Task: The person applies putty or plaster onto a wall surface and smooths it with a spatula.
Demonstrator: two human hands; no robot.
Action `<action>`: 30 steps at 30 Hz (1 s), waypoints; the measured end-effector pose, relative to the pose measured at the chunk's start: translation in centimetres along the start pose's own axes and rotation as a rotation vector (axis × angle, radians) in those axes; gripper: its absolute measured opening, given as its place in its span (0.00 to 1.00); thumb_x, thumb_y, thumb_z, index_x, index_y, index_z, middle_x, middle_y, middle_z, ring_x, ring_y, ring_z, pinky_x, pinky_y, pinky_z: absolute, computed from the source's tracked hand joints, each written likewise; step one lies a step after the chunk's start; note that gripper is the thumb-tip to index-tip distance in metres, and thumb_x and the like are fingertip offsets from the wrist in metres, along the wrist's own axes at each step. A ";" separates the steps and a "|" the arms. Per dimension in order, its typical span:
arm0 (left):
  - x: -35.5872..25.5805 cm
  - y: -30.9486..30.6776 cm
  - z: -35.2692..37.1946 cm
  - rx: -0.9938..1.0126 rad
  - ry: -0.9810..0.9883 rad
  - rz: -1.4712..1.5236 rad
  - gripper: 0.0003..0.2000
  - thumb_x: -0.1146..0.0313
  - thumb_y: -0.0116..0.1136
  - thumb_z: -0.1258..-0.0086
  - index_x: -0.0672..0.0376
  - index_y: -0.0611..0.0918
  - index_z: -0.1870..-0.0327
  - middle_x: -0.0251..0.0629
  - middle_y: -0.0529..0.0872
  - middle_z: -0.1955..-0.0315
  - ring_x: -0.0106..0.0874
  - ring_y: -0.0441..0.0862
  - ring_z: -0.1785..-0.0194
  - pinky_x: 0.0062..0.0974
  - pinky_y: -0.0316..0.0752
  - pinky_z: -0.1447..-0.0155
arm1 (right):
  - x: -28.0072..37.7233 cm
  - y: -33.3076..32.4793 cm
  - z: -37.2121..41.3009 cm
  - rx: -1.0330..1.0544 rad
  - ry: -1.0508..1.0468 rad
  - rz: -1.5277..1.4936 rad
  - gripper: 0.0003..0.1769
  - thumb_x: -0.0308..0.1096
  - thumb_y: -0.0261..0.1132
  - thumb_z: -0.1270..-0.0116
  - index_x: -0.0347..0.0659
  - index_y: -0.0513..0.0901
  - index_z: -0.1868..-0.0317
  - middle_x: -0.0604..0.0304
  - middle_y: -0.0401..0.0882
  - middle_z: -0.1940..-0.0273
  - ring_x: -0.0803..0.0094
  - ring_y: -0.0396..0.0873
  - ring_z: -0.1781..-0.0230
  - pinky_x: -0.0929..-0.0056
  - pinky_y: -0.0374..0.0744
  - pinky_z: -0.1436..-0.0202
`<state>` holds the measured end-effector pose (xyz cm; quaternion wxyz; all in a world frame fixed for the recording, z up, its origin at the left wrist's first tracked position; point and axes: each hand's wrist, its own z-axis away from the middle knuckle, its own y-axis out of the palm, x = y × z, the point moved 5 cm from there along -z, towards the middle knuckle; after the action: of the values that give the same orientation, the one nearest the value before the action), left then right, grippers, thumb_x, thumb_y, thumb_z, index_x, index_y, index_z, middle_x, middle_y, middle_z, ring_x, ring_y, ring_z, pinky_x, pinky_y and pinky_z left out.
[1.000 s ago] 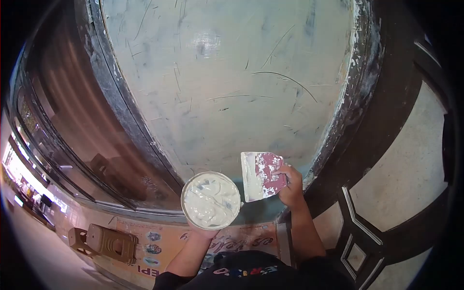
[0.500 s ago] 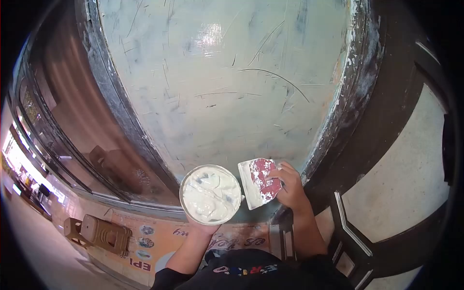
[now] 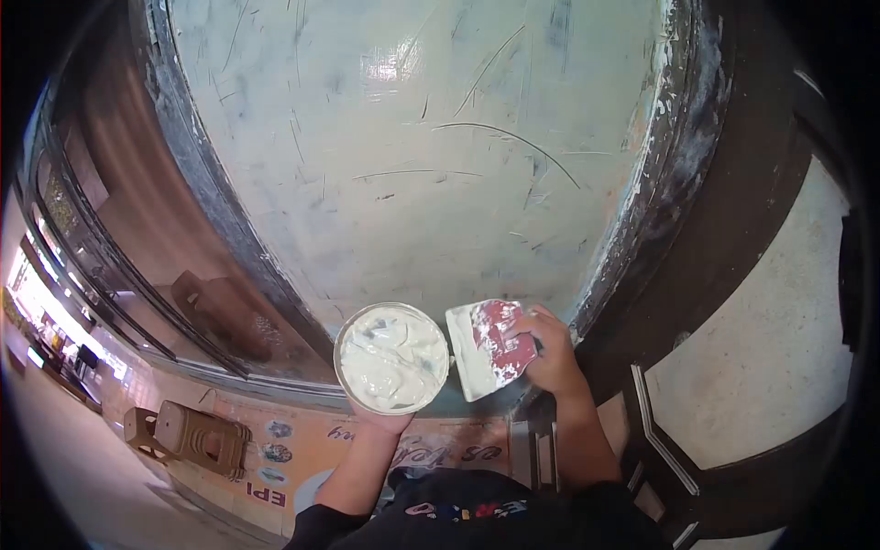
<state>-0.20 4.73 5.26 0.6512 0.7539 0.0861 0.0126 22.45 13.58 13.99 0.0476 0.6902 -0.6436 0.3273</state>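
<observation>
My left hand (image 3: 386,423) supports a round can (image 3: 346,382) from below, its fingers mostly hidden under it. Creamy white putty (image 3: 394,362) with swirled ridges fills the can nearly to the rim. Just right of the can, my right hand (image 3: 548,349) grips a putty spreader (image 3: 507,344) by its red part, which is smeared with white. A pale coating covers the spreader's left side, close to the can's rim. Beyond both hands stands a pale panel (image 3: 440,220) with a smeared, glossy surface and several dark scratches.
Dark, scuffed frame strips (image 3: 674,165) edge the panel. A window with brown glass (image 3: 183,211) is on the left. Stacked brown stools (image 3: 197,438) stand at lower left, near an orange printed banner (image 3: 316,449). Dark trim with pale panels (image 3: 742,367) lies on the right.
The can has shifted slightly left and up in view. The spreader has moved a little left, staying beside the can. The view of the panel has shifted slightly.
</observation>
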 end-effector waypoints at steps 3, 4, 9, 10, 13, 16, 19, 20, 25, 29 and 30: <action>-0.2 0.3 0.1 -0.086 0.065 -0.015 0.32 0.42 0.40 0.24 0.52 0.67 0.26 0.44 0.66 0.26 0.52 0.64 0.25 0.67 0.54 0.25 | -2.7 -0.6 1.2 -0.175 0.234 -0.220 0.15 0.16 0.65 0.44 0.37 0.81 0.56 0.58 0.84 0.63 0.70 0.81 0.56 0.72 0.77 0.49; -0.3 0.3 0.1 -0.082 0.060 -0.018 0.32 0.42 0.40 0.24 0.52 0.67 0.26 0.44 0.66 0.26 0.52 0.64 0.25 0.67 0.54 0.25 | -3.3 -0.8 1.3 -0.181 0.232 -0.218 0.15 0.16 0.65 0.44 0.37 0.81 0.56 0.58 0.84 0.63 0.70 0.81 0.56 0.72 0.77 0.49; -0.8 0.1 0.6 -0.044 -0.008 -0.098 0.34 0.38 0.40 0.26 0.49 0.67 0.26 0.44 0.65 0.26 0.54 0.63 0.25 0.72 0.54 0.27 | -4.9 -1.7 1.2 -0.233 0.484 -0.236 0.08 0.30 0.68 0.31 0.33 0.81 0.59 0.66 0.80 0.69 0.80 0.76 0.66 0.76 0.76 0.59; -1.0 -0.2 0.8 -0.064 -0.023 -0.086 0.34 0.38 0.40 0.26 0.49 0.68 0.26 0.44 0.66 0.26 0.54 0.64 0.26 0.72 0.55 0.27 | -4.7 -1.9 1.0 -0.165 0.586 -0.098 0.12 0.36 0.69 0.30 0.33 0.82 0.63 0.68 0.77 0.72 0.81 0.74 0.68 0.77 0.75 0.62; -2.0 -1.1 1.2 -0.053 -0.024 -0.093 0.33 0.38 0.40 0.26 0.48 0.68 0.27 0.44 0.66 0.26 0.55 0.64 0.26 0.73 0.55 0.28 | -3.8 -2.0 -0.1 -0.136 0.543 0.024 0.16 0.39 0.68 0.30 0.32 0.82 0.65 0.65 0.73 0.77 0.79 0.69 0.72 0.75 0.71 0.67; -2.9 -1.9 1.6 -0.056 -0.062 -0.054 0.33 0.37 0.41 0.27 0.47 0.69 0.27 0.43 0.67 0.26 0.55 0.64 0.26 0.75 0.54 0.28 | -2.7 -2.1 -1.5 -0.190 0.418 0.165 0.12 0.36 0.69 0.32 0.33 0.83 0.63 0.56 0.77 0.73 0.68 0.74 0.71 0.68 0.73 0.65; -3.4 -1.9 0.9 -0.087 -0.093 -0.057 0.33 0.37 0.42 0.28 0.46 0.70 0.28 0.42 0.69 0.27 0.55 0.65 0.27 0.77 0.50 0.29 | 0.1 -3.3 -5.3 -0.219 0.277 0.366 0.09 0.34 0.68 0.34 0.35 0.84 0.61 0.51 0.81 0.69 0.54 0.79 0.67 0.61 0.75 0.62; -3.7 -1.8 0.7 -0.079 -0.102 -0.057 0.33 0.37 0.42 0.28 0.46 0.70 0.28 0.42 0.69 0.27 0.55 0.65 0.27 0.77 0.50 0.29 | 1.0 -3.7 -6.7 -0.205 0.280 0.446 0.10 0.36 0.68 0.34 0.37 0.83 0.61 0.50 0.82 0.67 0.49 0.79 0.64 0.57 0.75 0.61; -4.9 -1.4 0.0 -0.044 -0.147 -0.109 0.34 0.36 0.41 0.27 0.46 0.69 0.27 0.41 0.67 0.27 0.54 0.65 0.26 0.78 0.50 0.29 | 4.0 -3.9 -14.2 -0.177 0.085 0.768 0.14 0.44 0.65 0.32 0.41 0.83 0.60 0.50 0.82 0.67 0.49 0.80 0.62 0.53 0.76 0.59; -5.5 -1.5 -0.5 -0.055 -0.158 -0.098 0.34 0.35 0.42 0.28 0.46 0.68 0.27 0.41 0.68 0.27 0.54 0.65 0.27 0.78 0.51 0.29 | 5.2 -5.8 -20.1 -0.079 0.269 1.102 0.19 0.50 0.64 0.31 0.42 0.84 0.54 0.48 0.84 0.63 0.46 0.82 0.59 0.51 0.77 0.56; -5.8 -1.7 -0.5 -0.041 -0.147 -0.118 0.34 0.35 0.42 0.28 0.46 0.68 0.27 0.42 0.68 0.27 0.55 0.65 0.27 0.78 0.52 0.30 | 5.9 -7.8 -21.2 -0.220 0.226 1.118 0.20 0.51 0.63 0.30 0.42 0.84 0.54 0.48 0.85 0.62 0.45 0.82 0.58 0.52 0.78 0.56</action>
<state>-6.18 4.60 4.19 0.6708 0.7328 0.0820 -0.0795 21.14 20.14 36.34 0.0073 0.1973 -0.9315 0.3055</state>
